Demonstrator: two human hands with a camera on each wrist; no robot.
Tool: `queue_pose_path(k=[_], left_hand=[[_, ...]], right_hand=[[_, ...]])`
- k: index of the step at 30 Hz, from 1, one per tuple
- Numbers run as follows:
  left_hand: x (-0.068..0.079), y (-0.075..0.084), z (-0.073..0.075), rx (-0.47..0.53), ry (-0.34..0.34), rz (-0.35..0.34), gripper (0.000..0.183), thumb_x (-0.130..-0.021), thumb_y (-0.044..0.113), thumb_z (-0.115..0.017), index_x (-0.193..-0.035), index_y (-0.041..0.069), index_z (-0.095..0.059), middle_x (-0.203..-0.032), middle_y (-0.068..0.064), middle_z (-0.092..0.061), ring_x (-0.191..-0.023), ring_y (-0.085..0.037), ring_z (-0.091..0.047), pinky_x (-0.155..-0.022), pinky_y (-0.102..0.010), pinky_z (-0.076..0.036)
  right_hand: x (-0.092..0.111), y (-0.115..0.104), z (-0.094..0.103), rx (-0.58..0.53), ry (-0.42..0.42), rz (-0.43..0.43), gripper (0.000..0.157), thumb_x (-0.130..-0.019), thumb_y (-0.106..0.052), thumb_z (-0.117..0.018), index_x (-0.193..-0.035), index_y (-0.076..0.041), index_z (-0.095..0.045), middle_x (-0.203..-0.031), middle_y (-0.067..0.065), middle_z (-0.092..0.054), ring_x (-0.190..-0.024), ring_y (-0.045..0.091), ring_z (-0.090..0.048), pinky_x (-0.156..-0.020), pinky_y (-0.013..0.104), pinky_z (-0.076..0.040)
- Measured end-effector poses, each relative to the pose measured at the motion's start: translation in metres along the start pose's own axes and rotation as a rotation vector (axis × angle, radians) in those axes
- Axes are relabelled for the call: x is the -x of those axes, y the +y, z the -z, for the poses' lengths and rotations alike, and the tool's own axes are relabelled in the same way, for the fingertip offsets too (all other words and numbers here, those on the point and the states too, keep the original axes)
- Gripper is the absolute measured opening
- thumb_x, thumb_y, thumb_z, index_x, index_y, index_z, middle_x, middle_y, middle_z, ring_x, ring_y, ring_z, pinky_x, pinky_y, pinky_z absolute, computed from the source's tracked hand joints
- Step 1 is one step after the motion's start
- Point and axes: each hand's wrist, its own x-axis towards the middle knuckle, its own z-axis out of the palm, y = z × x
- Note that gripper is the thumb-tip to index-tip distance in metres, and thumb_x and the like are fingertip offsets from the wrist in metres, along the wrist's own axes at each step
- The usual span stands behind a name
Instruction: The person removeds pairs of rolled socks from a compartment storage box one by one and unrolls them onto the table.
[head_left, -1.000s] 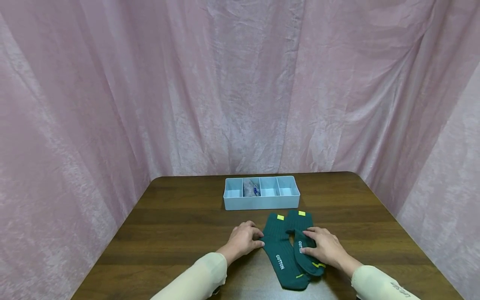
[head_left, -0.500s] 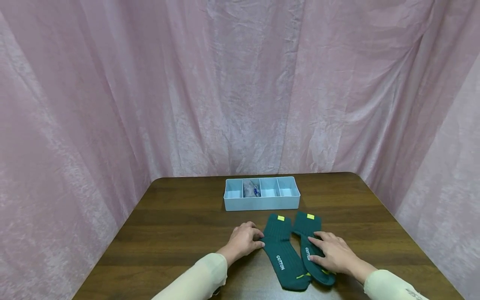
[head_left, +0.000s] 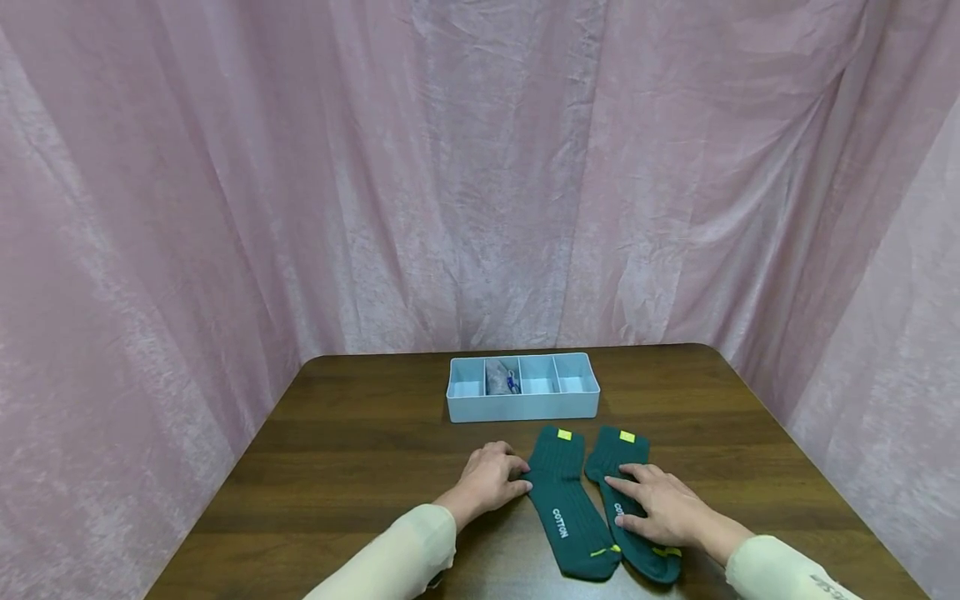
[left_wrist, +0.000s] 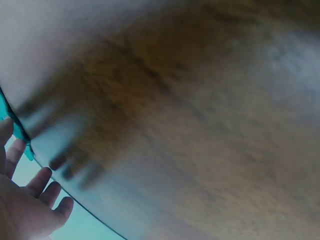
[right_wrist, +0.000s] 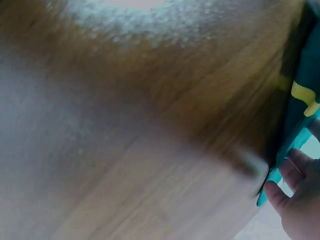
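Here, socks (head_left: 564, 508), table (head_left: 360, 458), pink curtain (head_left: 480, 183) beyond.

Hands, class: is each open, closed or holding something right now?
Left hand: open, touching the edge of the left green sock.
Right hand: open, resting on the right green sock.

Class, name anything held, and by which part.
Nothing is held: the left grip touches the edge of the left sock; the right grip rests on the right sock.
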Motion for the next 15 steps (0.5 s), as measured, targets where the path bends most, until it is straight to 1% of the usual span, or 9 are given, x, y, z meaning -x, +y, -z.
queue_pose_path(k=[3,8,13,15], left_hand=[[0.0001,0.0003,0.0004,0.012,-0.019,0.018,0.029,-0.091,0.041,-0.071,-0.114,0.022,-0.075,-0.116,0.001,-0.06,-0.114,-0.02,-0.05,-0.102,-0.043,-0.039],[-0.0004,0.0008,-0.0002,0.003,-0.044,0.034,0.039,-0.087,0.047,-0.074,-0.117,0.022,-0.074,-0.121,-0.002,-0.059,-0.117,-0.022,-0.049,-0.104,-0.045,-0.037],[-0.0001,0.0021,-0.0014,-0.015,-0.043,0.037,0.044,-0.084,0.048,-0.076,-0.118,0.021,-0.073,-0.123,-0.004,-0.058,-0.119,-0.023,-0.049,-0.104,-0.045,-0.037],[0.0,0.0028,-0.0012,-0.016,-0.043,0.042,0.044,-0.084,0.048,-0.076,-0.118,0.021,-0.073,-0.124,-0.003,-0.058,-0.119,-0.023,-0.048,-0.104,-0.045,-0.037]], right_hand=[[-0.0001,0.0028,-0.0022,0.027,-0.012,0.023,0.065,-0.095,-0.053,-0.059,-0.144,-0.011,-0.053,-0.144,0.022,-0.045,-0.129,0.047,-0.043,-0.098,0.068,-0.035],[0.0008,0.0033,-0.0009,0.017,-0.028,0.033,0.069,-0.094,-0.055,-0.059,-0.145,-0.009,-0.051,-0.148,0.023,-0.042,-0.133,0.047,-0.039,-0.102,0.068,-0.032],[0.0021,0.0042,-0.0012,0.039,-0.074,0.036,0.071,-0.095,-0.056,-0.056,-0.147,-0.009,-0.048,-0.151,0.021,-0.04,-0.136,0.044,-0.038,-0.105,0.064,-0.031],[0.0023,0.0051,-0.0018,0.043,-0.08,0.033,0.071,-0.095,-0.057,-0.055,-0.147,-0.01,-0.048,-0.152,0.02,-0.039,-0.137,0.043,-0.038,-0.106,0.063,-0.031]])
